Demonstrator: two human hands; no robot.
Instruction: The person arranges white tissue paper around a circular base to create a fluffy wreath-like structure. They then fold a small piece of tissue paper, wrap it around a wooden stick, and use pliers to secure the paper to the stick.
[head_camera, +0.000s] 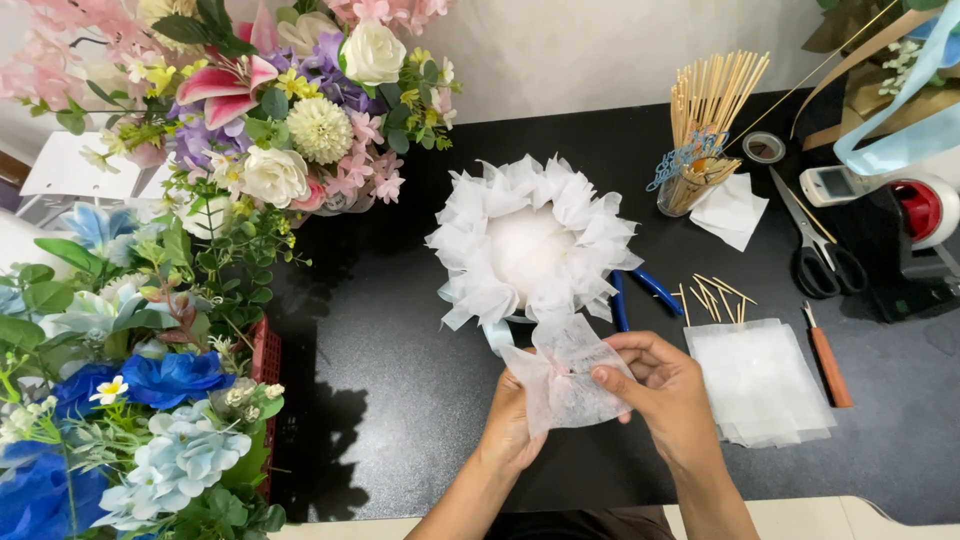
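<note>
Left hand (515, 415) and right hand (665, 395): fingers pinched shut on white tissue square (562, 372), near table edge. Just beyond: white ruffled tissue bouquet (530, 245). Right: stacked tissue sheets (760, 385).

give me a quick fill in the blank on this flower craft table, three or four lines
1. Both hands, left hand and right hand, hold a sheet of white ____ paper.
2. The scissors have ____ handles.
3. The wooden skewers stand upright in a clear ____.
4. The tissue rosette sits on a ____ table.

Missing words: tissue; black; cup; black
</note>
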